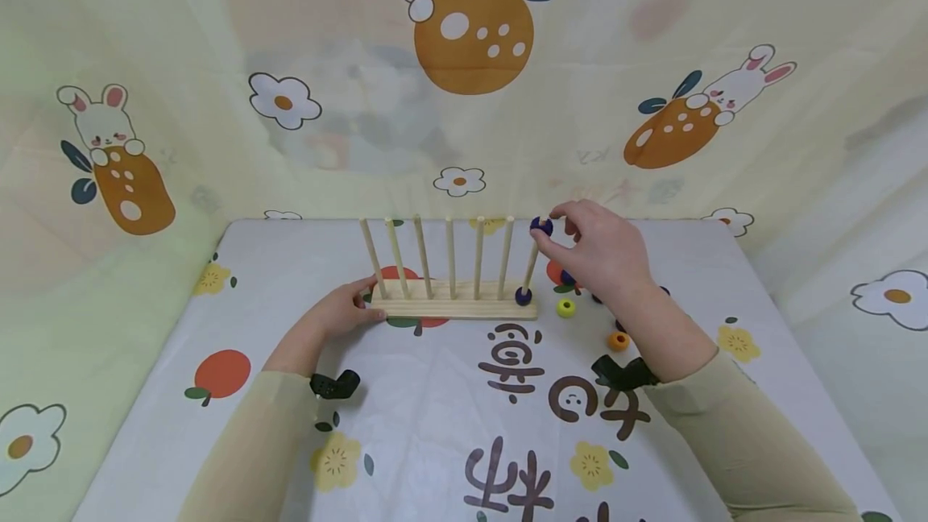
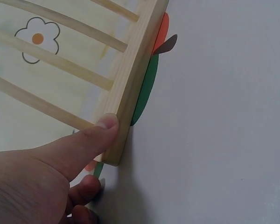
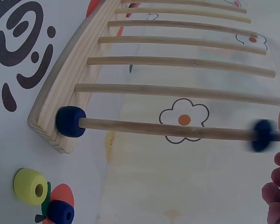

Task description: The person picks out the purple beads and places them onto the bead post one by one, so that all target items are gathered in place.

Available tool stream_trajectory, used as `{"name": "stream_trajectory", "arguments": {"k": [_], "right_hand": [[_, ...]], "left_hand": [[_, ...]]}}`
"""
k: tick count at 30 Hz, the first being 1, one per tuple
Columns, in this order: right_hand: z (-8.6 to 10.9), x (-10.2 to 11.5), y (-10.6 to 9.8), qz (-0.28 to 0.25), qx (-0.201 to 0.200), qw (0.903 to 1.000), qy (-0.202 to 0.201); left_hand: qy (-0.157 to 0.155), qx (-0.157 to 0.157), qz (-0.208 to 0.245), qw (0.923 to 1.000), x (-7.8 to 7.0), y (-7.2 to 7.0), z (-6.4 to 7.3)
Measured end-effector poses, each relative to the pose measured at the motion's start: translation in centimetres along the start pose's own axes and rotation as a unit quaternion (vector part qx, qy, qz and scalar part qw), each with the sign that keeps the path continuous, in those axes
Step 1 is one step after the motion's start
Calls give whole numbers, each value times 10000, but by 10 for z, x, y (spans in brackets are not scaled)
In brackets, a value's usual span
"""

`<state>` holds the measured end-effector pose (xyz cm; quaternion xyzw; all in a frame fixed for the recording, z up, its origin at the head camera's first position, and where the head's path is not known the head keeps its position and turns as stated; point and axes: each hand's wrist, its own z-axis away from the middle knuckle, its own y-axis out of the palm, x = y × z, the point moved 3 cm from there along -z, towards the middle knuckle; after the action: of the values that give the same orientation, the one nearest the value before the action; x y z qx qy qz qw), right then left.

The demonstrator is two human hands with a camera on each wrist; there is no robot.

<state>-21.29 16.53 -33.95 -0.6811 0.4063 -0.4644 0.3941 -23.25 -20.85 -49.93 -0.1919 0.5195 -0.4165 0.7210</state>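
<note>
Holding the wooden rack (image 1: 449, 310) by its left end, the left hand (image 1: 346, 308) shows in the head view on the printed tablecloth (image 1: 428, 441), before a patterned fabric backdrop (image 1: 167, 6). The right hand (image 1: 602, 248) is at the top of the rightmost peg (image 1: 531, 266), thumb and forefinger about the upper blue bead (image 1: 540, 225); whether they pinch it or have let go, I cannot tell. A lower blue bead (image 1: 524, 296) sits at the foot of that peg. Right of the rack lie a yellow-green bead (image 1: 565, 308) and an orange bead (image 1: 618, 341), with several dark loose beads around them, some partly covered by the right hand and forearm. A black wrist strap (image 1: 625, 373) lies just below the orange bead in this view.

In the left wrist view, the thumb presses along the base's end, the other fingers bent beside it.

In the right wrist view, the upper bead, blurred, encircles the peg near its tip; visible fingertips (image 3: 279, 179) are just beside it. The yellow-green bead lies beside a blue one, near the rack's end.
</note>
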Motion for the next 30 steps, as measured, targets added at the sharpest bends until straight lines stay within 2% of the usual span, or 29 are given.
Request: {"name": "stream_trajectory", "arguments": {"k": [5, 11, 16, 23, 30], "right_hand": [[-1, 0, 1, -47, -24, 10000, -26], [1, -2, 4, -199, 29, 9998, -37], [2, -7, 10, -341, 203, 9992, -73], [8, -23, 14, -404, 384, 9984, -121], [16, -44, 16, -231, 814, 9964, -74]], "left_hand": [[1, -47, 18, 10000, 0, -2, 2], [-58, 34, 255, 9997, 2, -2, 4], [-102, -30, 34, 9999, 5, -7, 5], [-92, 19, 253, 9996, 4, -5, 3], [-9, -9, -16, 10000, 0, -2, 0]]}}
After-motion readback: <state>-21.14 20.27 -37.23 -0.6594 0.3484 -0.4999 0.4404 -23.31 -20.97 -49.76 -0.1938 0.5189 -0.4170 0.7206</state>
